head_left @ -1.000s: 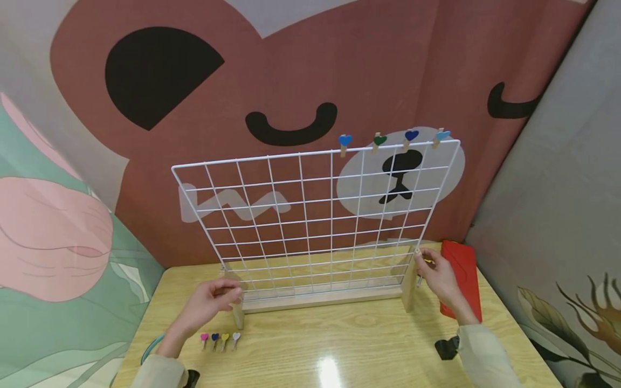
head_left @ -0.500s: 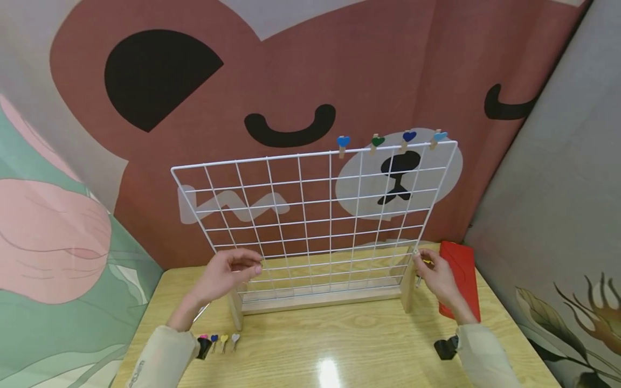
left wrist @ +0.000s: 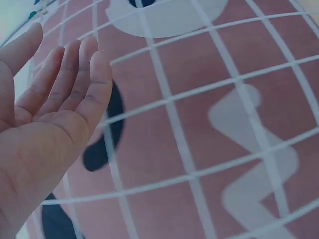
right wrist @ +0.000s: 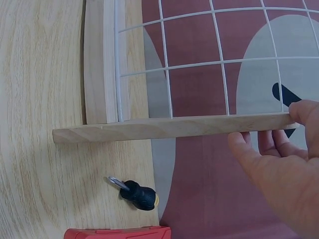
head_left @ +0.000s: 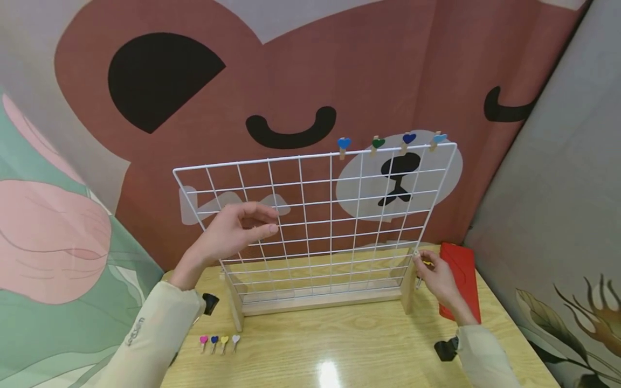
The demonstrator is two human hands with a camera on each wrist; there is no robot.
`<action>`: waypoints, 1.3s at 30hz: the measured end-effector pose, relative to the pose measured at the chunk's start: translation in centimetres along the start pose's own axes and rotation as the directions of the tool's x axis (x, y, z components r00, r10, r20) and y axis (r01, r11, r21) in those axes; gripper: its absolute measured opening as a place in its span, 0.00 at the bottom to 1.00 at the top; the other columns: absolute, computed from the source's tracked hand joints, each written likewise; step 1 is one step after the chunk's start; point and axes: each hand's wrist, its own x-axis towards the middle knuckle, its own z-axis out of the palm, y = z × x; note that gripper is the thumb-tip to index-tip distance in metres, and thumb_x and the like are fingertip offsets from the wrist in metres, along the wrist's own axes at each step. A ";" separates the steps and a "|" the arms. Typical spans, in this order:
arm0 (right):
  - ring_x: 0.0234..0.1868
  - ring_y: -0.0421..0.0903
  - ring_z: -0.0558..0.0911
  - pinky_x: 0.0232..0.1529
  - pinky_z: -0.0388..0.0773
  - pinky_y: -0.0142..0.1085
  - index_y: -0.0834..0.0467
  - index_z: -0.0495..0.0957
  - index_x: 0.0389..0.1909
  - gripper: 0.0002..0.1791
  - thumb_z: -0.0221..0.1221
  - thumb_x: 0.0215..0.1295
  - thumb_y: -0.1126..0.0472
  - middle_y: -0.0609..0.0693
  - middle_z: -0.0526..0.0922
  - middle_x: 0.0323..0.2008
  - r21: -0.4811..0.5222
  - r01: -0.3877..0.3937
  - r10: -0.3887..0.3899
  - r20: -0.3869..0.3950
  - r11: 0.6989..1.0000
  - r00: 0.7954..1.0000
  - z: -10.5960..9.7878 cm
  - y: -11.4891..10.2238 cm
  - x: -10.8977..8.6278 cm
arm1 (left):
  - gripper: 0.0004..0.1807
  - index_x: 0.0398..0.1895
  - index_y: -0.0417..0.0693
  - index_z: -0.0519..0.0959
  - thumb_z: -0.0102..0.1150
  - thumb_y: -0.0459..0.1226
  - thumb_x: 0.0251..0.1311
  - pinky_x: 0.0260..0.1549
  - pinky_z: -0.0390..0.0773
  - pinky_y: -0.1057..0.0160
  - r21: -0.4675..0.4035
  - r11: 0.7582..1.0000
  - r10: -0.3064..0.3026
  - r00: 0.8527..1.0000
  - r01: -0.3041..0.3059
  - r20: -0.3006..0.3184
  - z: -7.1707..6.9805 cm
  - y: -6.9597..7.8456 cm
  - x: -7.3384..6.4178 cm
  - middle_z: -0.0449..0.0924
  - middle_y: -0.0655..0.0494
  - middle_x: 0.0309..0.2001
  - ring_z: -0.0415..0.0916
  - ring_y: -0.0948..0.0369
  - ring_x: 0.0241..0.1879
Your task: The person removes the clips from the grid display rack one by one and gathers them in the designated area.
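Observation:
A white wire grid [head_left: 317, 205] stands in a wooden base [head_left: 320, 306] with two side posts. My left hand [head_left: 242, 229] is raised in front of the grid's left part, fingers loosely bent. In the left wrist view the left hand [left wrist: 60, 94] shows an empty palm, with the mesh beside it. My right hand [head_left: 435, 275] holds the top of the right wooden post [head_left: 408, 285]; in the right wrist view the fingertips of the right hand [right wrist: 284, 154] lie on both sides of the post's end [right wrist: 174, 128]. Several heart clothespins, including a green one [head_left: 378, 143], are clipped along the top right wire.
Several small heart clothespins, including a yellow one [head_left: 224, 344], lie in a row on the table [head_left: 301, 350] at front left. Outside the right post lie a black-handled screwdriver [right wrist: 139, 195] and a red case [head_left: 461, 280]. A patterned curtain [head_left: 291, 70] hangs behind.
My left hand has risen from beside the left post and moved right, up in front of the grid. The right hand has stayed at the right post.

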 end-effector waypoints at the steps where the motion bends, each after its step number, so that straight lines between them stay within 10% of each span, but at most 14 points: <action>1: 0.49 0.58 0.77 0.40 0.78 0.29 0.73 0.65 0.58 0.25 0.48 0.75 0.55 0.68 0.73 0.52 -0.001 0.000 0.000 0.001 1.000 1.000 0.0 0.0 0.0 | 0.14 0.50 0.45 0.80 0.64 0.38 0.61 0.39 0.79 0.59 0.009 1.000 0.009 1.000 -0.009 -0.003 -0.2 0.5 0.3 0.82 0.55 0.42 0.80 0.61 0.40; 14: 0.47 0.54 0.79 0.39 0.78 0.27 0.74 0.66 0.58 0.24 0.48 0.75 0.56 0.69 0.73 0.51 -0.001 0.010 -0.010 -0.015 1.000 1.000 0.0 -0.3 -0.1 | 0.15 0.49 0.48 0.80 0.66 0.37 0.58 0.35 0.77 0.62 0.057 0.994 0.097 0.984 -0.089 -0.148 -2.0 7.2 3.5 0.83 0.57 0.44 0.82 0.64 0.40; 30: 0.40 0.28 0.75 0.36 0.77 0.24 0.73 0.68 0.56 0.23 0.49 0.74 0.56 0.68 0.75 0.49 -0.011 0.052 -0.052 -0.041 0.999 0.998 -0.3 -0.2 0.1 | 0.15 0.47 0.46 0.81 0.67 0.38 0.56 0.40 0.76 0.63 0.090 0.986 0.160 0.959 -0.142 -0.234 -2.8 11.2 6.9 0.81 0.56 0.43 0.79 0.64 0.38; 39: 0.44 0.36 0.77 0.40 0.79 0.30 0.72 0.66 0.60 0.24 0.48 0.75 0.56 0.67 0.74 0.52 -0.027 0.035 -0.036 -0.025 0.999 0.999 -0.6 0.1 -0.1 | 0.15 0.48 0.46 0.80 0.67 0.38 0.57 0.42 0.75 0.65 0.098 0.984 0.166 0.962 -0.148 -0.216 -2.5 12.2 8.9 0.81 0.56 0.43 0.79 0.65 0.39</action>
